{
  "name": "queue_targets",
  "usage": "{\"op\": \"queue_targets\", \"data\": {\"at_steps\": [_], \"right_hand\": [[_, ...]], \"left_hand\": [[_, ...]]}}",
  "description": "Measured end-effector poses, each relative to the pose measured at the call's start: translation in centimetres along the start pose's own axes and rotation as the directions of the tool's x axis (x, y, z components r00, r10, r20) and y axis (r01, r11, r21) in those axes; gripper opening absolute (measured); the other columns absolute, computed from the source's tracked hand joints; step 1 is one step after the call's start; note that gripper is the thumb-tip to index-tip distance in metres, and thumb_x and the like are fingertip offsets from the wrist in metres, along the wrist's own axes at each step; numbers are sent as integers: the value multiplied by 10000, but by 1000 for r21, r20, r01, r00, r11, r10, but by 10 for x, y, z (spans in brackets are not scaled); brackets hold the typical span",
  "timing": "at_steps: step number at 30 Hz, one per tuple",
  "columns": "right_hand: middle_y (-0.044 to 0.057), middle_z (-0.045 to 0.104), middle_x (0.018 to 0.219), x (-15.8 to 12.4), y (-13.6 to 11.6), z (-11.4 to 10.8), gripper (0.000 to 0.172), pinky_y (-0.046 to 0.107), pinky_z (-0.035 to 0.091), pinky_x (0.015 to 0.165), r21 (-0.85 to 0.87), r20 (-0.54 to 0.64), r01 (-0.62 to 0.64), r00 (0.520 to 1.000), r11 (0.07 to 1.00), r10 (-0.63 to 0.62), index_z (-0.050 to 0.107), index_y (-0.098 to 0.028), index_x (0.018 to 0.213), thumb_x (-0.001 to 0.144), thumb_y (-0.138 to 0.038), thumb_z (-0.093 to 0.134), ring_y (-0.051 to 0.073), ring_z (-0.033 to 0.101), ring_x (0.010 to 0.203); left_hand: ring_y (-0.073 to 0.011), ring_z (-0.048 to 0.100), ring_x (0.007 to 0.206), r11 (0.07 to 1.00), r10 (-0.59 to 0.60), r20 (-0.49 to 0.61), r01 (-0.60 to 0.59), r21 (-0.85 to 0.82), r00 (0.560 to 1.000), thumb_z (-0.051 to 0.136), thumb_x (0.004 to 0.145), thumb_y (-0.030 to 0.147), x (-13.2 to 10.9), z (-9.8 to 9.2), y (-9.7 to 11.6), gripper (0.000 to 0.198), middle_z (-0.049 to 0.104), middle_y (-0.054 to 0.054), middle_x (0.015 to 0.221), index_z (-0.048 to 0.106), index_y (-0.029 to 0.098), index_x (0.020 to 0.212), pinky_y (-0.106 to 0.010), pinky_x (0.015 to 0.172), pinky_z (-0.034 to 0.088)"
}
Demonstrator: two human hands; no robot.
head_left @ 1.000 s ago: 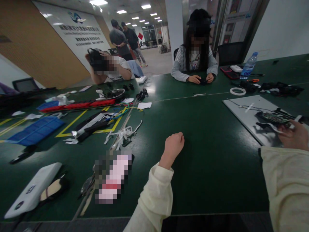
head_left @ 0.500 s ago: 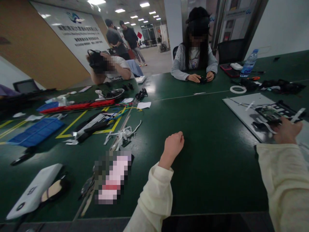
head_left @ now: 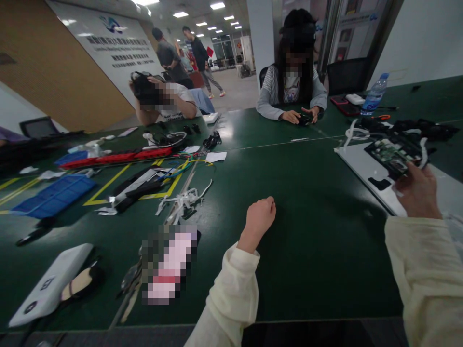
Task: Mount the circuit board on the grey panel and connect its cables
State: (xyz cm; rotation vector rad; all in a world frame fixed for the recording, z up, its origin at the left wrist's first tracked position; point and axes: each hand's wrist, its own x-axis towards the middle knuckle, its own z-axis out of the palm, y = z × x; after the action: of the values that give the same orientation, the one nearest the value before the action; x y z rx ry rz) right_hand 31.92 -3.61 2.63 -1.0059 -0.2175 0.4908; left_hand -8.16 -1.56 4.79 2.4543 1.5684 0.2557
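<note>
My right hand grips the near edge of a green circuit board with dark parts and white strips attached. It holds the board tilted above a white flat panel at the right of the table. A black cut-out shape shows on the panel beneath the board. My left hand rests on the green table near the middle, its fingers curled into a fist. Whether anything is inside that fist is hidden. To its left lies a blurred pink phone-like object.
Tangled white strips, a blue tray and a white power bank lie on the left. A water bottle and a white tape ring stand at the back right. Across the table a person handles a small black object.
My right hand has raised the circuit board off the white panel and tipped it, shifting slightly left. My left hand has stayed in place. The person opposite has turned the black object.
</note>
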Motion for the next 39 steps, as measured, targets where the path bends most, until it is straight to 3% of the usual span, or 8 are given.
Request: {"op": "queue_targets", "data": {"at_steps": [5,12,15,19,22,24,30,39], "right_hand": [[31,674,929,-24,18,14,254,173,473,525,-93,329,-170,925,981,192,653,-203,940,699,-129,689,115,645,733],[-14,683,907,-79,33,37,304,253,562,684,-251,595,-401,654,881,467,620,-252,973,698,-256,748,150,667,812],[-22,683,900,-99,37,43,302,233,561,684,-317,632,-452,555,834,541,612,-254,976,707,-262,750,139,671,808],[-29,684,928,-114,44,45,316,218,552,661,-360,653,-515,456,777,605,597,-266,1007,725,-260,741,134,672,811],[-38,683,933,-117,49,45,320,210,547,661,-359,662,-529,437,769,609,598,-268,1009,725,-249,743,125,671,809],[-40,685,934,-117,51,44,333,213,546,673,-352,661,-526,446,774,604,598,-269,1018,721,-245,745,125,671,815],[-37,686,938,-117,51,44,349,237,547,716,-368,649,-525,445,767,617,584,-265,1022,713,-261,748,133,671,837],[-39,679,881,-120,52,44,367,235,540,654,-445,623,-484,438,754,649,564,-266,1011,696,-294,751,136,669,777]], "left_hand": [[-142,605,685,996,-10,-196,-8,-93,981,423,930,236,0,-2,1,190,645,-35,851,596,182,985,-258,633,457],[-172,611,933,884,-152,-446,-81,-461,882,468,918,302,9,-4,-5,235,638,-69,1049,591,184,1080,-297,795,482],[-179,619,990,730,-236,-356,-77,-679,904,508,896,352,15,1,-12,246,664,-71,1045,622,179,1029,-318,878,471],[-172,663,886,426,-278,-48,79,-901,959,582,836,443,19,6,-18,324,706,-74,955,647,169,997,-325,850,491],[-151,673,792,271,-264,123,196,-942,957,663,768,452,17,5,-20,356,719,-75,911,661,167,981,-293,767,509],[-137,671,757,238,-252,167,229,-944,953,707,731,411,16,5,-21,335,721,-75,902,671,161,952,-263,723,507],[-146,675,758,303,-234,149,218,-928,961,722,690,260,15,2,-23,248,721,-70,869,671,140,901,-261,698,515],[-134,666,725,395,-252,112,208,-895,961,684,704,237,12,-14,-21,232,716,-51,856,645,155,917,-229,621,489]]}}
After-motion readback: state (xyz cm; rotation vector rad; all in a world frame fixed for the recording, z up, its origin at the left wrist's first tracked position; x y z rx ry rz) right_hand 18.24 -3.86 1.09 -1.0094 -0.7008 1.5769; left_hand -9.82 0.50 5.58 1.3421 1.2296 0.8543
